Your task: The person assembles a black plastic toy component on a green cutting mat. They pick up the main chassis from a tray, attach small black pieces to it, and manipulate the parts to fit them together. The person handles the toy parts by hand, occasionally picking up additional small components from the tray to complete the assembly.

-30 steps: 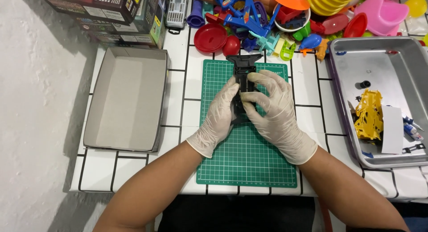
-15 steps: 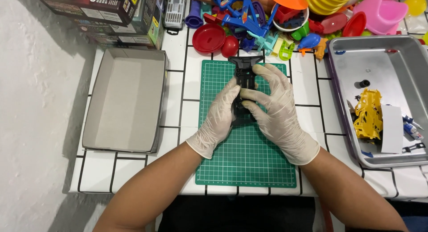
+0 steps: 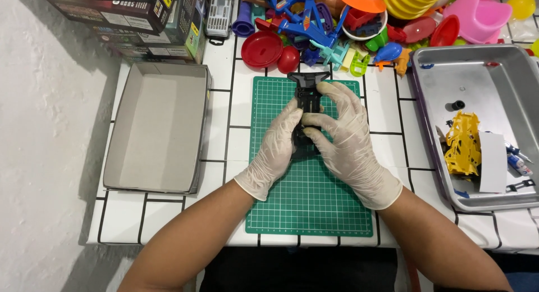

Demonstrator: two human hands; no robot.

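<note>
Both gloved hands, L [image 3: 276, 149] & R [image 3: 342, 137], clamped round black chassis [image 3: 307, 95] (over green mat [image 3: 303, 208]).

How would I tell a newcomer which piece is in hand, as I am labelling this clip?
Start at the green cutting mat in the middle of the white tiled table. Over its far half, the left hand and right hand, both gloved, grip a long black plastic chassis, the only black piece amid colourful toys.

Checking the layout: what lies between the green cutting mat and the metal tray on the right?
In the head view, only bare white tiled tabletop separates the green cutting mat from the metal tray.
</note>
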